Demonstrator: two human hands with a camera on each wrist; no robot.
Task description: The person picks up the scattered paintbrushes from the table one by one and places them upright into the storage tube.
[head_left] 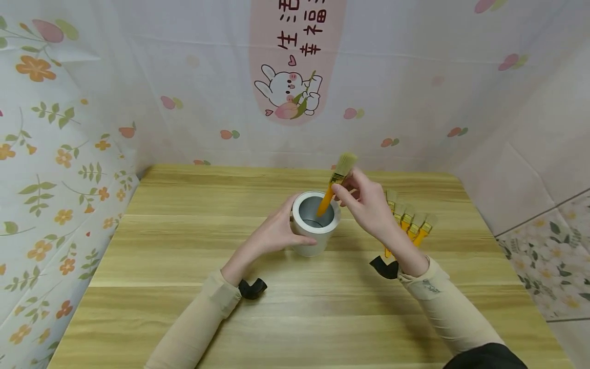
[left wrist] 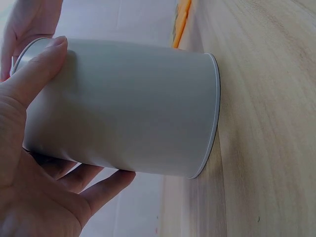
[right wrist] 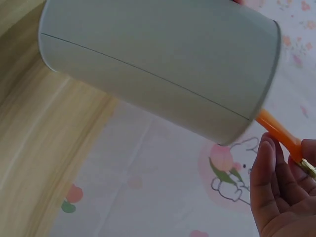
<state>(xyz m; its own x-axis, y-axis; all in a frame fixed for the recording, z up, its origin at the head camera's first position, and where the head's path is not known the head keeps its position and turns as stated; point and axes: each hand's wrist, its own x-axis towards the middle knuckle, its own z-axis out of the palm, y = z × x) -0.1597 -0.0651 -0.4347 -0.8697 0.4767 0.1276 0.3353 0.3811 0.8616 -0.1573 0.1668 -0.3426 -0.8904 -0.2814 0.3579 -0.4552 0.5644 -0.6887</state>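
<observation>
Standing upright near the middle of the desk [head_left: 184, 307] was a white cup [head_left: 315, 228], its open mouth facing up and its base flat on the wood. An orange-handled brush [head_left: 333, 187] leaned into it, handle end down inside the cup, pale bristles pointing up and toward the far wall. The right hand [head_left: 369, 205] pinched that brush just below the metal band, fingers [right wrist: 269, 182] curled against the handle above the cup's rim. The left hand [head_left: 272, 233] wrapped the near left side of the cup, thumb along one side and fingers [left wrist: 106, 182] curled round the other, steadying it. Just right of the cup, partly hidden behind the right wrist, lay a row of more brushes [head_left: 412, 223] with orange handles, side by side on the desk. Flower-printed cloth [head_left: 55, 154] hung behind and to the left.
</observation>
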